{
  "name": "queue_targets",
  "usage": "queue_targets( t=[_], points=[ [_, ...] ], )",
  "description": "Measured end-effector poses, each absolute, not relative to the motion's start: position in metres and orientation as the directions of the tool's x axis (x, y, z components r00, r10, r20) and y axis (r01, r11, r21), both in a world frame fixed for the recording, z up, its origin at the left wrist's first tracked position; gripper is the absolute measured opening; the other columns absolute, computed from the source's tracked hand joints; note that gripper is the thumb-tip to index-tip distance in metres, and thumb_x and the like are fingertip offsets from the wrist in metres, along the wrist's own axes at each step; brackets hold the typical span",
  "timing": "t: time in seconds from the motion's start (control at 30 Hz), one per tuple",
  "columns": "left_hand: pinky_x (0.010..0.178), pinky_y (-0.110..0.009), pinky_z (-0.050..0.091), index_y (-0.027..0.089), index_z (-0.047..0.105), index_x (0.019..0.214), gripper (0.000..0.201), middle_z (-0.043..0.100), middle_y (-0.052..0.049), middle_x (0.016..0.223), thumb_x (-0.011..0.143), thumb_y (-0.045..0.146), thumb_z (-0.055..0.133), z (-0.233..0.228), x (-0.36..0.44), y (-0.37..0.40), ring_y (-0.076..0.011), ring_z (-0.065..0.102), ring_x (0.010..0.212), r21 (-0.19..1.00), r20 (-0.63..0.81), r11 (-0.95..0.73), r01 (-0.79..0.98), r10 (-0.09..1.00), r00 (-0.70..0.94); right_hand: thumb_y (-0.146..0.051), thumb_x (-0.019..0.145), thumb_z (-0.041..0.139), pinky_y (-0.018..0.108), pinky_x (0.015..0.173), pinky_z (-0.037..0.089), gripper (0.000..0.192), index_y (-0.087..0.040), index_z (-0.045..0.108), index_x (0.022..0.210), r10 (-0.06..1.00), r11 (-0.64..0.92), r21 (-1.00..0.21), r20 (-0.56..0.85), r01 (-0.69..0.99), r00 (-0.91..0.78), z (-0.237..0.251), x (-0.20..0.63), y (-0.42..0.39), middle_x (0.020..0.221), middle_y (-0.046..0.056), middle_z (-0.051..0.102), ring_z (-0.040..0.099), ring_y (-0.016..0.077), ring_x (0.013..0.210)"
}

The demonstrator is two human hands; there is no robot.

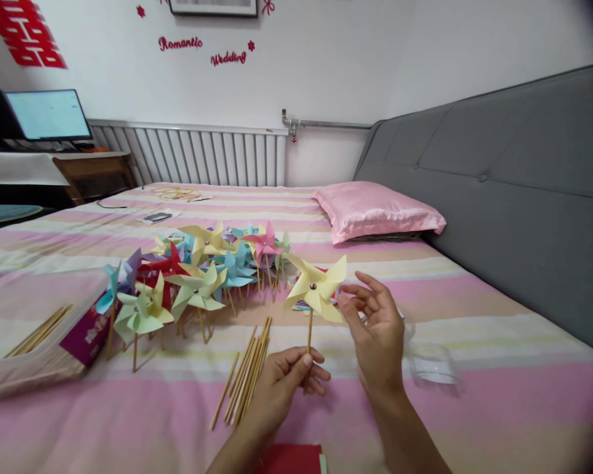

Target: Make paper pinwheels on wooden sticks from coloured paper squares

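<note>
My left hand [296, 372] pinches the wooden stick of a pale yellow paper pinwheel [321, 299], which stands upright with a metal pin at its hub. Beside the pinwheel's right blade is my right hand [375, 322], half curled with its fingers apart; whether a fingertip touches the paper I cannot tell. Loose wooden sticks [247, 372] lie on the bed left of my left hand. Behind the held pinwheel, a stack of coloured paper [302, 305] is partly hidden. A red paper sheet [291, 459] shows below my left forearm.
Several finished pinwheels [197, 289] crowd the bed to the left. A plastic bag [74, 355] with more sticks lies at far left. Small clear containers [432, 365] sit to the right. A pink pillow [375, 210] lies by the grey headboard [499, 164].
</note>
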State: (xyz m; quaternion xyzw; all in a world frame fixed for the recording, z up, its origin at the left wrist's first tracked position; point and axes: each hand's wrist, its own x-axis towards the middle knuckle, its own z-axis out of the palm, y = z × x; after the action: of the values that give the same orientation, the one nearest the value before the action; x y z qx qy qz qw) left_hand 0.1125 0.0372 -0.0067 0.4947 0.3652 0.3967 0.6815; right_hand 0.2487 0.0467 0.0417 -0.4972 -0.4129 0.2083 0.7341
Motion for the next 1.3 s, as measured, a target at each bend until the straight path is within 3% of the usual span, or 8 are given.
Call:
queue_targets(
  t=[0.13,0.27,0.47,0.6,0.9,1.07,1.2,1.3],
  points=[
    [0.060,-0.026,0.044,0.013,0.065,0.088,0.033,0.069,-0.008,0.074,0.079,0.043,0.056,-0.012,0.108,0.041,-0.0143,0.059,0.059,0.996,-0.032,0.054,-0.064,0.949,0.313,-0.029,0.075,0.062,0.037,0.079,0.044,0.027,-0.021,0.061,0.101,0.611,0.431,-0.797,0.603,0.423,0.513,0.050,0.254,0.042,0.102,0.007,0.060,0.056,0.0184,0.083],
    [0.065,-0.028,0.047,0.015,0.066,0.092,0.032,0.069,-0.008,0.076,0.080,0.042,0.054,-0.016,0.103,0.045,-0.0166,0.060,0.064,0.994,0.063,-0.079,0.079,0.982,0.181,-0.027,0.075,0.061,0.040,0.085,0.042,0.010,-0.022,0.066,0.082,0.543,0.457,-0.675,0.728,0.580,0.419,0.054,0.256,0.038,0.106,0.008,0.056,0.052,0.0236,0.101],
    [0.066,-0.030,0.050,0.014,0.068,0.091,0.031,0.070,-0.009,0.079,0.079,0.040,0.056,-0.014,0.102,0.044,-0.0191,0.064,0.067,0.993,0.062,-0.076,0.087,0.985,0.162,-0.025,0.074,0.063,0.034,0.071,0.045,0.005,-0.022,0.066,0.074,0.584,0.442,-0.650,0.732,0.618,0.352,0.052,0.252,0.036,0.080,0.004,0.059,0.055,0.0184,0.076],
    [0.067,-0.031,0.052,0.013,0.068,0.092,0.031,0.071,-0.010,0.082,0.079,0.038,0.056,-0.011,0.105,0.042,-0.0199,0.065,0.069,0.993,0.053,-0.069,0.094,0.984,0.172,-0.023,0.076,0.060,0.030,0.063,0.043,0.006,-0.021,0.065,0.080,0.663,0.440,-0.718,0.665,0.539,0.345,0.052,0.247,0.036,0.073,0.001,0.060,0.051,0.0150,0.064],
    [0.068,-0.030,0.051,0.013,0.069,0.092,0.031,0.071,-0.010,0.082,0.076,0.038,0.060,-0.014,0.099,0.047,-0.0197,0.065,0.071,0.991,0.082,-0.087,0.103,0.995,0.054,-0.022,0.083,0.053,0.031,0.074,0.045,0.015,-0.021,0.064,0.093,0.711,0.439,-0.834,0.550,0.333,0.439,0.047,0.249,0.038,0.088,0.003,0.064,0.058,0.0171,0.081],
    [0.057,-0.025,0.046,0.011,0.066,0.090,0.033,0.071,-0.010,0.077,0.077,0.041,0.059,-0.015,0.101,0.048,-0.0159,0.064,0.061,0.999,-0.024,0.027,-0.023,0.992,0.127,-0.023,0.080,0.058,0.030,0.076,0.045,0.011,-0.021,0.058,0.091,0.843,0.455,-0.888,0.406,-0.064,0.354,0.045,0.248,0.039,0.086,0.001,0.059,0.056,0.0149,0.082],
    [0.054,-0.022,0.042,0.010,0.064,0.090,0.033,0.071,-0.011,0.077,0.077,0.040,0.060,-0.009,0.104,0.044,-0.0138,0.062,0.057,0.981,-0.109,0.142,-0.133,0.968,0.228,-0.018,0.078,0.058,0.037,0.091,0.041,0.014,-0.022,0.056,0.091,0.890,0.455,-0.767,0.414,-0.453,0.192,0.051,0.239,0.034,0.087,0.000,0.053,0.051,0.0141,0.089],
    [0.053,-0.021,0.041,0.009,0.063,0.088,0.032,0.070,-0.011,0.076,0.076,0.039,0.061,-0.005,0.105,0.041,-0.0126,0.061,0.055,0.962,-0.127,0.184,-0.200,0.956,0.265,-0.014,0.077,0.057,0.045,0.099,0.036,0.016,-0.022,0.056,0.091,0.885,0.444,-0.661,0.428,-0.605,0.182,0.054,0.229,0.028,0.090,0.000,0.048,0.048,0.0144,0.094]
  ],
)
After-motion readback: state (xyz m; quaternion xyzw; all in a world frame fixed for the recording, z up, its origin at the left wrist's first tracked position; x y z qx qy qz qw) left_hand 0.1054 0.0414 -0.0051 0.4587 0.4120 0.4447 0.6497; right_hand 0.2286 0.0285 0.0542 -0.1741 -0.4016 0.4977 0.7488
